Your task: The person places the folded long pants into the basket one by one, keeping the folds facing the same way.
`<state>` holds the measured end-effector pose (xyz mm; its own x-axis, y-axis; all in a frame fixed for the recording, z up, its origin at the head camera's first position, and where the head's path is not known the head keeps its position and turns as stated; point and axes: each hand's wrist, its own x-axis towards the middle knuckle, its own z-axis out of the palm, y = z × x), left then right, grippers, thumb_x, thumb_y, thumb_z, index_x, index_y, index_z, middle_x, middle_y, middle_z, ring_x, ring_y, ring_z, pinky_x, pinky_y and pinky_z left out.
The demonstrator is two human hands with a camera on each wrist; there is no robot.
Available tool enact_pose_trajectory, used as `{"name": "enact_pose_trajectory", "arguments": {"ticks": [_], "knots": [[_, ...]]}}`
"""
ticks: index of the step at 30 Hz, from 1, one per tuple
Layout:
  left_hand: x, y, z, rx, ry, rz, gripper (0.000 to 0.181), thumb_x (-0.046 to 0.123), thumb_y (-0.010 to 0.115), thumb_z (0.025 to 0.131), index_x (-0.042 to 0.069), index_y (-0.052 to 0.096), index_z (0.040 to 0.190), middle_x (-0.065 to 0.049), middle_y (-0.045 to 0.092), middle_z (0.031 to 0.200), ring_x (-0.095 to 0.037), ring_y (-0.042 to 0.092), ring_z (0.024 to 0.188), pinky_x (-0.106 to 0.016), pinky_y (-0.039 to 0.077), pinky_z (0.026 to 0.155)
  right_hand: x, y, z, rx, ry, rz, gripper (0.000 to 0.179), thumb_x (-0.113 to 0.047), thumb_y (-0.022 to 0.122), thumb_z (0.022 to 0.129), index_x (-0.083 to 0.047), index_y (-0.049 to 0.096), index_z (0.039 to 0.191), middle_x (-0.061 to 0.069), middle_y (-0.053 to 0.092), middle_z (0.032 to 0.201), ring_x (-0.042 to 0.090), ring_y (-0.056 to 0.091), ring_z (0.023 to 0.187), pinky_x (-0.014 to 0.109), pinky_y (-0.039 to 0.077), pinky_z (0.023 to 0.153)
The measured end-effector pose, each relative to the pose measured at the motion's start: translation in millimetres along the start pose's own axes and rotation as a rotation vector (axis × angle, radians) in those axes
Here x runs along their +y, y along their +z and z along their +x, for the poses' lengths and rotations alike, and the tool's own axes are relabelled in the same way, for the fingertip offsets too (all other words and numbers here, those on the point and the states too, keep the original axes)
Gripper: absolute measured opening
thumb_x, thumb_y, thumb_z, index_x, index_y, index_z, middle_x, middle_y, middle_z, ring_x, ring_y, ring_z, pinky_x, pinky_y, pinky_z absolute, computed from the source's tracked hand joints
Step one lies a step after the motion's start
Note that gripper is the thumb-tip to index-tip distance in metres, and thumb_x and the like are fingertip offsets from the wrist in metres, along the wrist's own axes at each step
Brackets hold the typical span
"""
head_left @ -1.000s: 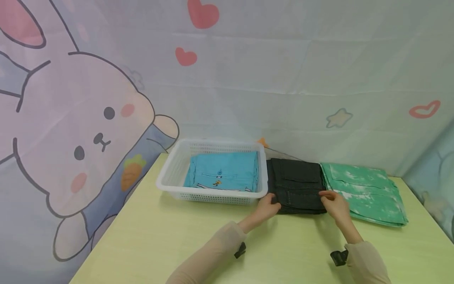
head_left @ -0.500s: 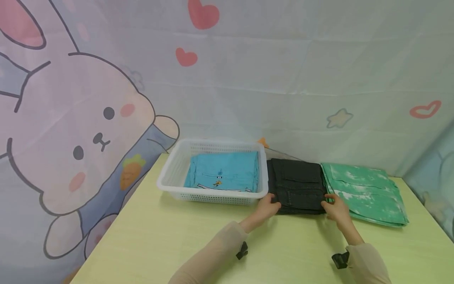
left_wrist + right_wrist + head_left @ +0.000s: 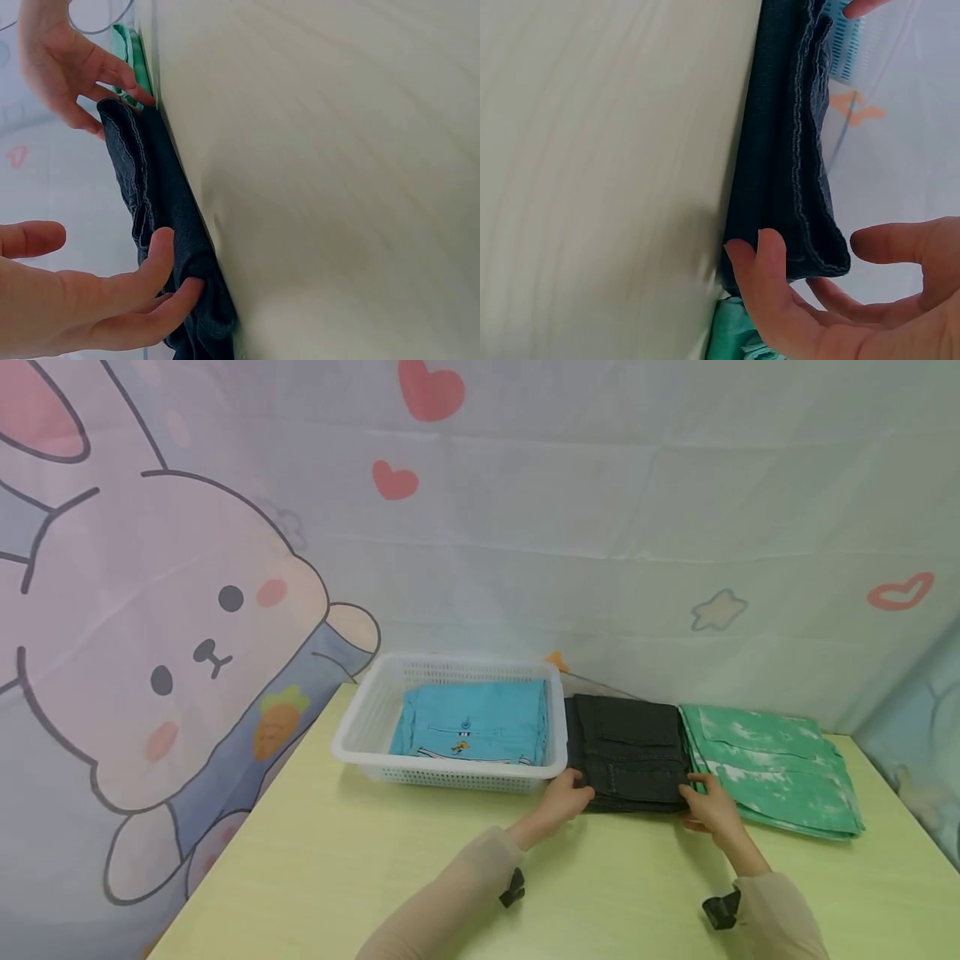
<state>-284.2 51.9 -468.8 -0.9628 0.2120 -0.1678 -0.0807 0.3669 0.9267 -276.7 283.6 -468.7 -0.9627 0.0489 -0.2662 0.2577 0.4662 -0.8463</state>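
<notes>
A folded pair of dark jeans [image 3: 637,743] lies flat on the table, its stitched edges showing in both wrist views. At its near left corner is my left hand [image 3: 558,802], fingers touching the side of the fold. The left thumb [image 3: 34,238] stands off the cloth in the left wrist view. My right hand [image 3: 712,810] is at the near right corner, fingertips [image 3: 771,247] against the denim, with the thumb apart above it. On the right lies a folded green-and-white garment [image 3: 780,768]. A folded blue garment [image 3: 480,718] with a button is inside the white basket [image 3: 450,775].
The white perforated basket stands directly left of the jeans. Behind the table [image 3: 360,877] hangs a cloth backdrop [image 3: 600,510] printed with a rabbit and hearts. The table's left edge runs diagonally down to the front.
My right hand has shifted slightly toward the near edge of the jeans, and its lower fingers now show beneath the thumb. The left hand has hardly moved. The jeans stay in place.
</notes>
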Motion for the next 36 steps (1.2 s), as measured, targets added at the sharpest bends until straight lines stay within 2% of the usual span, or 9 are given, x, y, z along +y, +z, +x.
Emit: {"name": "enact_pose_trajectory", "arguments": {"ticks": [1, 2, 7, 16, 20, 31, 36], "knots": [[0.0, 0.0, 0.2, -0.001, -0.002, -0.003, 0.042, 0.015, 0.051, 0.086, -0.004, 0.045, 0.123, -0.019, 0.052, 0.118, -0.023, 0.057, 0.085, -0.034, 0.048, 0.068, 0.9, -0.3, 1.2, 0.001, 0.001, 0.011, 0.059, -0.025, 0.034, 0.095, 0.007, 0.011, 0.139, 0.041, 0.023, 0.131, 0.018, 0.063, 0.075, 0.034, 0.053, 0.069], [5.3, -1.6, -5.5, -0.003, -0.001, -0.007, 0.042, 0.014, 0.05, 0.086, -0.005, 0.044, 0.123, -0.021, 0.052, 0.118, -0.026, 0.057, 0.088, -0.036, 0.049, 0.07, 1.6, -0.4, 2.0, 0.002, 0.006, 0.024, 0.059, -0.025, 0.034, 0.095, 0.007, 0.011, 0.139, 0.041, 0.023, 0.131, 0.015, 0.062, 0.072, 0.034, 0.053, 0.069], [4.1, -1.1, -5.6, 0.0, 0.018, -0.006, 0.041, 0.013, 0.05, 0.086, -0.007, 0.045, 0.122, -0.022, 0.053, 0.116, -0.028, 0.056, 0.094, -0.038, 0.05, 0.07, 3.9, -0.9, 4.2, 0.009, 0.034, 0.081, 0.057, -0.023, 0.036, 0.094, 0.004, 0.013, 0.138, 0.04, 0.02, 0.132, 0.013, 0.06, 0.067, 0.033, 0.053, 0.068], [2.1, -2.3, -3.6, 0.01, 0.066, 0.064, 0.042, 0.011, 0.051, 0.084, -0.011, 0.046, 0.119, -0.022, 0.057, 0.105, -0.024, 0.059, 0.073, -0.029, 0.048, 0.06, 5.7, -3.6, 4.8, -0.001, 0.028, 0.091, 0.052, -0.017, 0.039, 0.093, 0.004, 0.018, 0.135, 0.04, 0.024, 0.128, 0.012, 0.058, 0.061, 0.03, 0.053, 0.063], [0.8, -2.6, -2.6, 0.001, 0.066, 0.07, 0.044, 0.012, 0.052, 0.083, -0.011, 0.045, 0.12, -0.021, 0.058, 0.102, -0.024, 0.06, 0.071, -0.028, 0.048, 0.06, 6.4, -2.8, 4.5, -0.002, 0.034, 0.12, 0.051, -0.014, 0.039, 0.093, 0.004, 0.018, 0.135, 0.041, 0.023, 0.127, 0.011, 0.059, 0.058, 0.029, 0.053, 0.061], [-4.8, -6.2, -5.4, -0.057, 0.063, 0.077, 0.046, 0.019, 0.051, 0.086, -0.007, 0.043, 0.124, -0.02, 0.056, 0.111, -0.025, 0.063, 0.078, -0.034, 0.05, 0.07, 7.9, -1.0, -2.5, -0.002, 0.002, 0.083, 0.048, -0.011, 0.039, 0.093, 0.005, 0.02, 0.133, 0.033, 0.039, 0.109, 0.011, 0.058, 0.057, 0.029, 0.052, 0.06], [-4.7, -7.9, -9.8, -0.066, 0.056, 0.073, 0.047, 0.019, 0.052, 0.086, -0.006, 0.043, 0.124, -0.021, 0.055, 0.115, -0.026, 0.064, 0.077, -0.035, 0.051, 0.072, 10.5, -2.8, -5.3, -0.038, -0.011, 0.104, 0.047, -0.012, 0.039, 0.093, 0.005, 0.019, 0.133, 0.038, 0.03, 0.119, 0.012, 0.059, 0.058, 0.029, 0.052, 0.06]]}}
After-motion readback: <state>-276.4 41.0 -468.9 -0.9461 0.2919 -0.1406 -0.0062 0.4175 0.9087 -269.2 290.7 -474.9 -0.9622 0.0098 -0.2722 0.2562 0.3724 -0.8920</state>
